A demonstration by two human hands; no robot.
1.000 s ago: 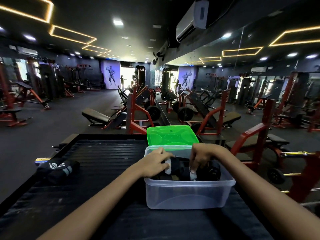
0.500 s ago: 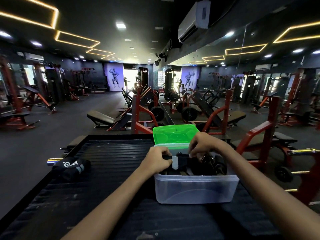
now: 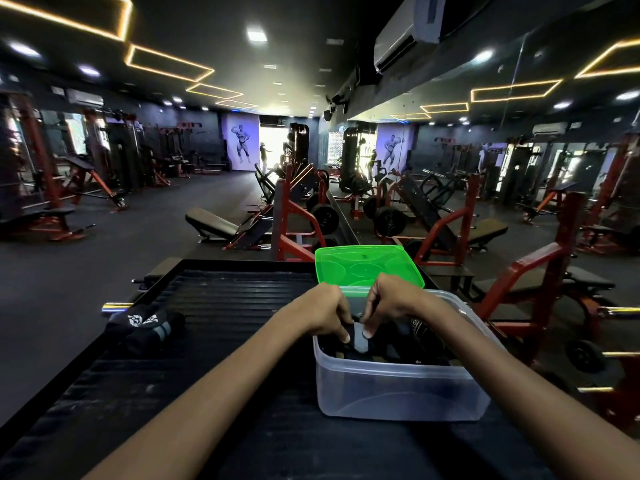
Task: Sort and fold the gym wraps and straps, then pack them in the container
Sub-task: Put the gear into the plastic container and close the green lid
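A: Worth flagging any risks here?

B: Plenty; both hands working inside the container (image 3: 398,393), left hand (image 3: 323,311) and right hand (image 3: 389,301) close together over the same folded wrap (image 3: 360,339); left grip curled and pinching the dark cloth, right grip likewise clamped on it with fingertips (image 3: 365,332) on the pale grey patch.

A: So what might slip?

B: Could spring open once released; looks like soft stretchy fabric, so a loose fold would likely unroll and crowd the other pieces; pressing too hard near the front wall might also nudge the light plastic tub along the desk (image 3: 221,299), toward the right edge, which sits not far off.

A: And the lid?

B: Green lid (image 3: 369,270) lying just behind the container, partly under the wrists; easy to knock off the back with a careless pull-out.

A: Anything left outside?

B: Yes; a second bundle of black wraps (image 3: 145,327) with white logos and a grey band, resting well apart on the left of the desk; not packed, so easy to forget.

A: How about the contents?

B: Dark, bunched, filling the upper part of the tub; a printed strap (image 3: 420,325) visible to the right of the hands; exact count impossible to tell through the shadow.
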